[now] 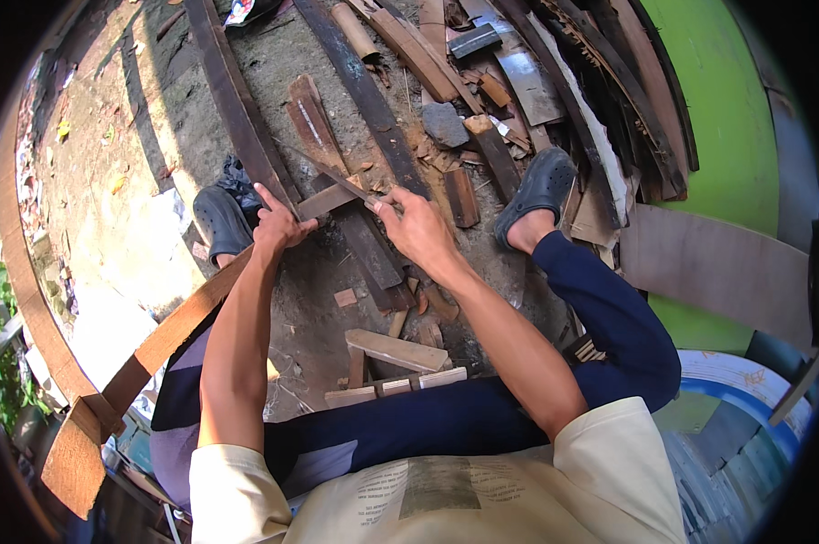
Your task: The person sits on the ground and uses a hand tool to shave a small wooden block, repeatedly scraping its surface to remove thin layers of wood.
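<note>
My left hand (281, 222) holds a long brown wooden plank (192, 304), index finger and thumb stretched out. The plank slants up from the lower left, passing beneath this hand. Its pale end (341, 194) rests across dark timber pieces (369, 245) on the ground. My right hand (419, 227) is closed around the near end of a long, thin, dark blade-like tool (323, 168). The tool points up and left and crosses close over the plank's end; whether they touch I cannot tell. My fingers hide its handle, and its exact kind is unclear.
Dark boards (237, 100) lie lengthwise ahead. Stacked planks (609, 100) and a grey stone (445, 125) are at the right, beside a green panel (727, 109). A small wooden frame (396, 351) sits near my legs. My feet wear dark clogs (538, 195).
</note>
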The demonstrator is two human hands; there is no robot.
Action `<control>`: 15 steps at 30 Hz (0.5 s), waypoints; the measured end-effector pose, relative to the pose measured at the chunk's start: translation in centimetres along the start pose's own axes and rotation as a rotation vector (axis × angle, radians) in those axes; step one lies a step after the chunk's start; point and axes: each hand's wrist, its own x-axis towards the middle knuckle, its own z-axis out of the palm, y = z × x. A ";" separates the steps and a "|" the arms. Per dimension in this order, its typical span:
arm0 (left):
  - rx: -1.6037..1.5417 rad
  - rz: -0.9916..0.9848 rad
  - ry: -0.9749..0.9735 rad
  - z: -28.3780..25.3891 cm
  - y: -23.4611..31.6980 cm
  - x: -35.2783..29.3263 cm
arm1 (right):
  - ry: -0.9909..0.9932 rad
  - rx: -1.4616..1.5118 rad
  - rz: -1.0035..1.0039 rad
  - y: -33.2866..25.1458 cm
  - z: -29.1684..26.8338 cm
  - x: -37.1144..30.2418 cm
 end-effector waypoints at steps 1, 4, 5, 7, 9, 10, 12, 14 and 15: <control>0.001 -0.006 -0.007 -0.2 0.0 0.0 | -0.001 -0.023 0.001 -0.2 -0.4 -0.8; 0.020 -0.039 0.003 0.3 -1.1 0.6 | -0.016 -0.018 0.061 0.4 -3.3 -7.4; 0.031 -0.046 0.005 0.5 -1.3 0.7 | -0.022 0.038 0.115 0.9 -5.2 -9.8; 0.055 -0.089 -0.019 0.5 -0.9 0.4 | -0.035 0.026 0.155 1.9 -6.9 -12.1; 0.043 -0.100 -0.050 0.3 -1.0 0.9 | -0.039 0.079 0.162 1.5 -6.2 -10.8; 0.018 -0.092 -0.076 0.7 -1.6 1.5 | -0.041 0.135 0.152 0.8 -4.7 -7.9; 0.003 -0.059 -0.087 -0.1 0.1 1.8 | -0.080 0.053 0.073 1.1 -1.0 -0.6; 0.024 -0.091 -0.086 -0.6 0.8 0.7 | -0.080 0.024 0.062 0.3 -0.4 -0.8; 0.022 -0.085 -0.091 -0.2 0.1 0.7 | -0.076 0.002 0.067 -0.1 -0.3 -1.0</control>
